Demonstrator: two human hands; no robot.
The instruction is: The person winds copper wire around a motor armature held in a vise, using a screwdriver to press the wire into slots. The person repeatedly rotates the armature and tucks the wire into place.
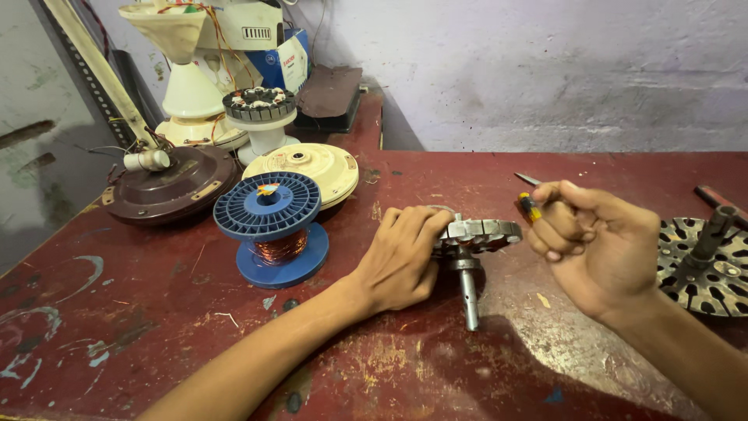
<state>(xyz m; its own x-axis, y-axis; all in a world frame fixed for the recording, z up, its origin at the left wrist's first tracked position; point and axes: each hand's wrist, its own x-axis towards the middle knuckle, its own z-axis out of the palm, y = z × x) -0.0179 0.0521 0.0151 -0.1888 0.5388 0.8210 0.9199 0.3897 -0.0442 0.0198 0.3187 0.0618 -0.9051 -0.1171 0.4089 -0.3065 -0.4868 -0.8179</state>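
— What are the hands doing?
— The left hand (401, 257) clamps the bare stator (477, 234) on the red table (156, 312), seemingly to steady it, shaft toward the person. The right hand (596, 245) is fisted round a screwdriver (530, 204) just beside it.
— And around?
— A blue wire spool (269, 210) left; a slotted rotor disc (705, 265) right.

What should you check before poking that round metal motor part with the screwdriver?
1. Left hand grips the stator: ok.
2. Stator lies tilted on its shaft, not flat: not ok.
3. Right hand holds the screwdriver firmly: ok.
4. Screwdriver tip touching the stator: not ok, a gap shows.
5. Copper wire spool stands apart from the hands: ok.
6. Stator slots free of wire: cannot tell.
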